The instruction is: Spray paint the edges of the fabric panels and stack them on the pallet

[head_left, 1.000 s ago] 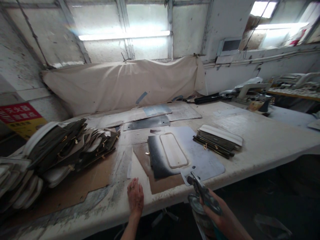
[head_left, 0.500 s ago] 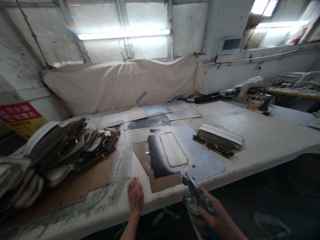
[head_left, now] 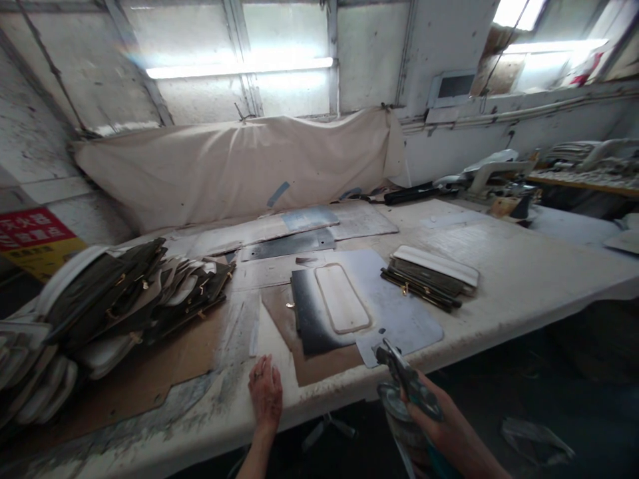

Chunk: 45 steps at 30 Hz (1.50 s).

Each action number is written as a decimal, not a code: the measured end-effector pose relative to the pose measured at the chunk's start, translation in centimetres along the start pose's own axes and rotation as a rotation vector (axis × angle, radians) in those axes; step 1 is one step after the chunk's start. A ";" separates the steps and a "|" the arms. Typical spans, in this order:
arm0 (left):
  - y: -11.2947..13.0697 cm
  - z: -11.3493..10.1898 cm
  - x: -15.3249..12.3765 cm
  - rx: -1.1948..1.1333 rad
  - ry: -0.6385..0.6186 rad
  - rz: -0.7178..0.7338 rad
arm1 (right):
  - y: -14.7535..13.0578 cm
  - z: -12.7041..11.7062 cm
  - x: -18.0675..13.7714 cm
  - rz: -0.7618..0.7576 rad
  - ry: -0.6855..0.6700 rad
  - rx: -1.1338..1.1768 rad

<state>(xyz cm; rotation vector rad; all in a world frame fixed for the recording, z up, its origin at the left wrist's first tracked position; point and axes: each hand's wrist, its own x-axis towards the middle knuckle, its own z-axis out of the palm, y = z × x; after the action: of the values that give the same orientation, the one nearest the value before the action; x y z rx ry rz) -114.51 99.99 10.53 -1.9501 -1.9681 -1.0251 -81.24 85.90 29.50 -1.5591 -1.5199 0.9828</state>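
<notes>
My right hand (head_left: 440,420) grips a spray gun (head_left: 405,374) with a cup below it, in front of the table's near edge. Its nozzle end points toward the work and overlaps the corner of a pale grey sheet (head_left: 414,326). On that sheet lies a dark, flat piece (head_left: 307,322) with a small gold clasp at its left side. A whitish panel with rounded corners (head_left: 344,299) rests on it, ringed by pale overspray. Brown cardboard (head_left: 319,370) shows underneath. My left hand (head_left: 266,394) lies palm down on the table edge, fingers extended, holding nothing.
Left on the table (head_left: 524,279) is a heaped pile of dark pieces with gold clasps (head_left: 144,293) and whitish panels. A smaller stack (head_left: 432,278) sits right of the work. Flat boards (head_left: 289,245) lie behind. Draped cloth (head_left: 249,166) hangs at the back.
The spray gun and my right hand have shifted slightly right, away from the whitish panel. The view has turned a little, moving the scene leftward. My left hand stays on the table edge.
</notes>
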 end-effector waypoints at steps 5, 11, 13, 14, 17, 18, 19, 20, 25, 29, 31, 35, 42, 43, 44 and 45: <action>0.0 0.3 0.1 0.013 0.005 0.004 | 1.4 -0.8 0.2 0.002 0.051 0.002; 0.2 0.4 0.1 0.027 -0.014 0.019 | 2.0 -1.9 0.3 0.019 0.056 0.023; 0.3 0.4 0.1 0.035 -0.014 0.015 | 1.9 -2.3 0.3 0.020 0.070 0.025; 0.3 0.4 0.1 0.041 -0.014 0.011 | 1.9 -2.4 0.3 0.017 0.080 0.027; 0.4 0.5 0.1 0.048 -0.026 0.005 | 2.1 -2.6 0.3 0.007 0.085 0.039; 0.4 0.5 0.1 0.048 -0.028 0.001 | 2.1 -2.6 0.3 0.008 0.079 0.042; 0.4 0.5 0.1 0.047 -0.028 -0.001 | 2.0 -2.5 0.4 0.010 0.076 0.041; 0.5 0.5 0.1 0.046 -0.027 -0.002 | 1.9 -2.4 0.4 0.009 0.074 0.038; 0.6 0.5 0.2 0.059 -0.035 0.010 | 0.1 -1.5 0.6 -0.017 -0.021 0.053; 0.8 0.3 0.3 0.078 -0.025 0.009 | -0.6 -1.3 0.9 -0.038 -0.062 0.078; 0.9 0.3 0.3 0.079 -0.020 0.008 | -0.1 -1.6 1.2 -0.023 -0.047 0.088; 0.9 0.4 0.4 0.056 -0.002 0.004 | 1.4 -2.6 1.8 0.008 0.020 0.078; 0.2 0.9 0.7 0.007 0.000 0.025 | 2.4 -4.2 4.1 0.016 0.080 0.079; 0.0 1.0 0.7 -0.008 0.002 0.035 | 2.3 -4.4 4.6 0.015 0.090 0.081; -0.2 1.1 0.8 -0.021 0.004 0.045 | 2.1 -4.5 5.1 0.019 0.096 0.082; -0.4 1.2 0.8 -0.029 0.007 0.051 | 1.9 -4.5 5.5 0.026 0.097 0.083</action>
<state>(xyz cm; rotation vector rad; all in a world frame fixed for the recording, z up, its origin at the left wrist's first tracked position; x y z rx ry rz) -114.57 101.38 9.98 -1.9978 -1.9003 -1.0526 -76.27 91.41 29.58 -1.5489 -1.3789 0.9587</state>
